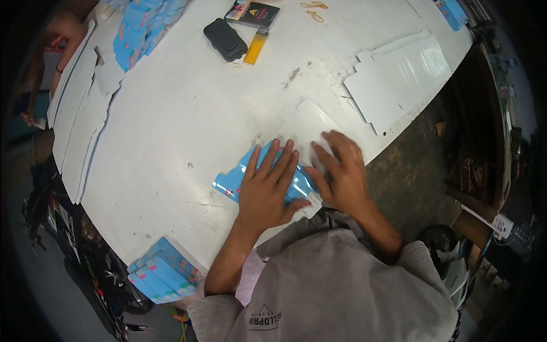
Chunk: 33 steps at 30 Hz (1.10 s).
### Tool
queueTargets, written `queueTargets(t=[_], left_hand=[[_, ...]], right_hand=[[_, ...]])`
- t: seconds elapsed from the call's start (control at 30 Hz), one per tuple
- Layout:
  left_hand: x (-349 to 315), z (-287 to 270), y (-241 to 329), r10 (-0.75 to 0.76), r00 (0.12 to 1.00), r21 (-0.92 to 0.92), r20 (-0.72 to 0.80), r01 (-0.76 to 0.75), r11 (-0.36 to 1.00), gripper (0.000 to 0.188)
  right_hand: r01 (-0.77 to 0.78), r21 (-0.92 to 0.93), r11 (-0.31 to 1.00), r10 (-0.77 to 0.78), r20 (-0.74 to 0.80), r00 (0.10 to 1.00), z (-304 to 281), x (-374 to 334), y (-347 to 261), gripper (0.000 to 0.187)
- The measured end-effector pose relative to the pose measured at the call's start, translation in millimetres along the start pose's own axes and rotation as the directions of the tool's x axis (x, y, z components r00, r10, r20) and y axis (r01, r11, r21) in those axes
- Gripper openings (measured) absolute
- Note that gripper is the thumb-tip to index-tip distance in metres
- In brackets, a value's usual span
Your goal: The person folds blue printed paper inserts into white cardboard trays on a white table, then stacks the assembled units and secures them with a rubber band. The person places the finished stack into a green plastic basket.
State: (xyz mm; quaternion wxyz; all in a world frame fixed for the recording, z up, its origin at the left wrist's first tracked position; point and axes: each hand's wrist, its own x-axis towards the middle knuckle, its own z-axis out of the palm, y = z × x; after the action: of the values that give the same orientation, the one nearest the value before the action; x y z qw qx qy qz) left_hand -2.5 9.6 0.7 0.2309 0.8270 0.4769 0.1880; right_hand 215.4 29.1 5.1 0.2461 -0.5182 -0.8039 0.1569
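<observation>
A blue printed card blank [228, 179] with a glossy surface lies on the white table close in front of me. My left hand [268, 182] is pressed flat on it, fingers stretched and slightly spread, covering its middle. At the blank's right end a white flap [311, 206] shows below the thumb. Just to the right, my right hand [342, 174] hovers or rests with its fingers apart and a little bent, the thumb close to the blank's edge. Its fingertips are slightly blurred. Beyond that hand lies a pale cut sheet [313, 114], partly hidden by it.
White cut blanks [399, 80] are stacked at the right edge; more white sheets [85, 125] line the left. Folded blue cartons [162, 271] stand at the near left corner. A black case [225, 40], yellow lighter [256, 47] and dark packet [252, 12] lie far. Another person's arm [65, 51] shows far left.
</observation>
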Motion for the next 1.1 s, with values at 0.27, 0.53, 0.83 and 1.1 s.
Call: queueTargets(t=[0.27, 0.53, 0.83, 1.1], left_hand=[[-25.3, -6.3, -0.7, -0.124, 0.991, 0.103, -0.056, 0.129, 0.986, 0.052], [9.5, 4.0, 4.9, -0.045, 0.997, 0.110, -0.060, 0.051, 0.993, 0.051], [13.2, 3.7, 5.1, -0.045, 0.998, 0.097, -0.044, 0.049, 0.994, 0.050], [1.3, 0.4, 0.2, -0.067, 0.998, 0.125, -0.022, 0.069, 0.990, 0.054]], right_hand=[[-0.029, -0.151, 0.988, 0.029, -0.007, 1.000, 1.2, 2.6, -2.2, 0.057], [0.070, -0.183, 0.981, -0.089, -0.103, 0.991, 18.8, 9.7, 6.3, 0.033], [-0.080, 0.236, 0.968, 0.118, -0.152, 0.981, 18.6, 12.1, -4.8, 0.042], [-0.047, -0.170, 0.984, 0.032, -0.086, 0.996, 21.0, 21.8, 6.0, 0.053]])
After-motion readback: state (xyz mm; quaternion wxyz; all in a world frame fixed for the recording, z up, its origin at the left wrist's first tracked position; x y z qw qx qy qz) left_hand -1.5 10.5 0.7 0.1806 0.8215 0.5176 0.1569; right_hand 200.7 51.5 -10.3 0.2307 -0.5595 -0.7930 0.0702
